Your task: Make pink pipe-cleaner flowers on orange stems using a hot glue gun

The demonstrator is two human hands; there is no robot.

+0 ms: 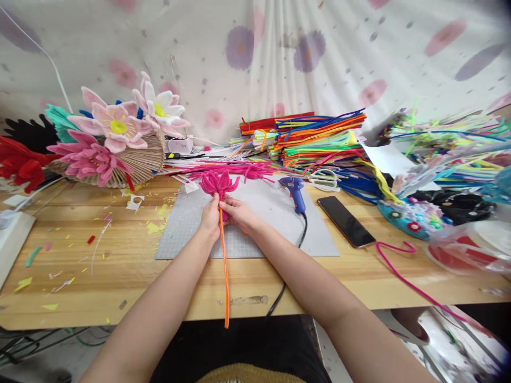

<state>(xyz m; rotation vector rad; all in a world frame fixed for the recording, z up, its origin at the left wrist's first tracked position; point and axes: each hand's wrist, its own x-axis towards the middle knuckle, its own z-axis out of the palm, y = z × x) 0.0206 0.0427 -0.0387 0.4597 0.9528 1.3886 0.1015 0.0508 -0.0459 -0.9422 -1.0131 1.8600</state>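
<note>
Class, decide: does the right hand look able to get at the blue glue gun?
Probably yes: only bare grey mat shows between the right hand and the blue glue gun, though that hand would first need to release the pink flower.

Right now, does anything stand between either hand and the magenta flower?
Nothing visible does: the left hand and right hand both hold the magenta flower at its base. The blue glue gun lies to the right, apart from both.

no readable text, marks on small white box [174, 146] illegible
</note>
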